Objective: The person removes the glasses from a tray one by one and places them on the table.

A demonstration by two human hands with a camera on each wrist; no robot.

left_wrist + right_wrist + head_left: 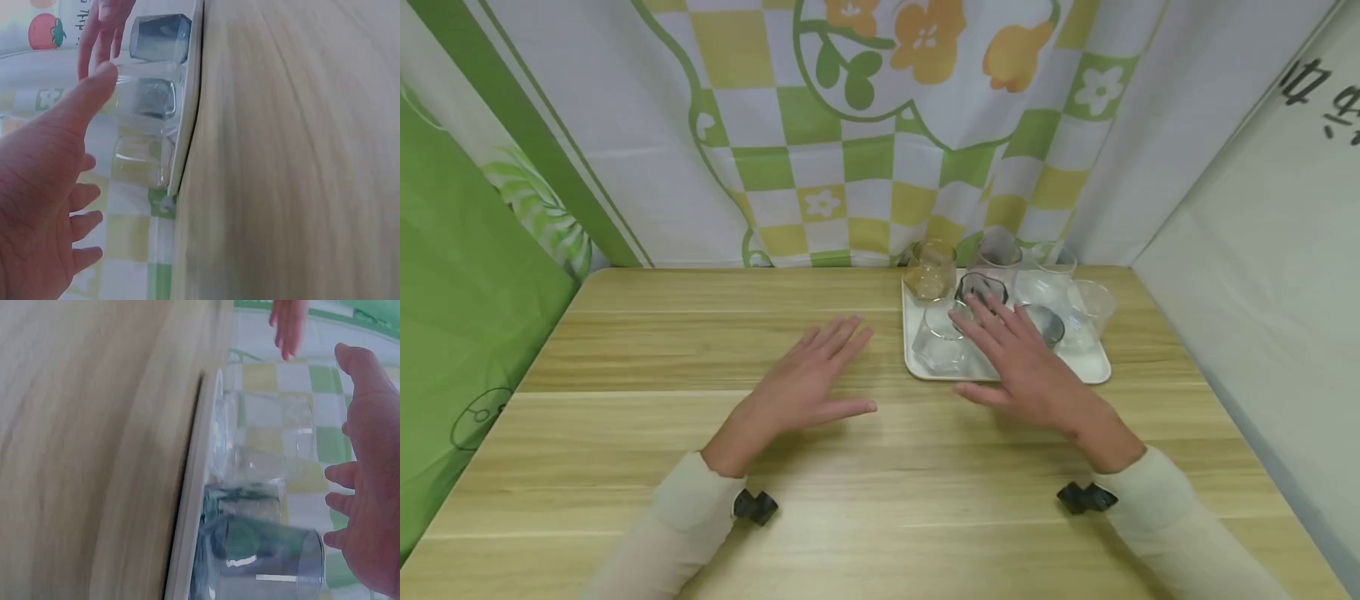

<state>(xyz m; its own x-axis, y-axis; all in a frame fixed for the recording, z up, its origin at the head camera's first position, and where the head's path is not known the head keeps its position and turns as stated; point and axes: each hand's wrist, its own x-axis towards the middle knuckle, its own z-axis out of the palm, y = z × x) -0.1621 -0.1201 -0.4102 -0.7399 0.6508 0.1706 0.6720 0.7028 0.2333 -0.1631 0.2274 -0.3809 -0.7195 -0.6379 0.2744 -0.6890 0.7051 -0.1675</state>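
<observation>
My left hand (805,383) is held above the wooden table, fingers stretched out, left of a white tray (1097,369). It holds nothing. My right hand (1037,375) hovers with spread fingers over the tray's front part, hiding some of what stands there. In the right wrist view that hand (375,469) is apart from the glasses. Several drinking glasses crowd the tray: an amber glass (929,279), a clear glass (942,348) at front left, a dark glass with a wavy rim (983,285), and a grey glass (1048,323) partly behind my right hand.
At the back of the tray stand a pale tinted glass (997,250) and a clear one (1051,265); another clear glass (1093,305) is at the right. A checked curtain (865,167) hangs behind the table (662,350). A pale wall sheet (1262,250) borders the right.
</observation>
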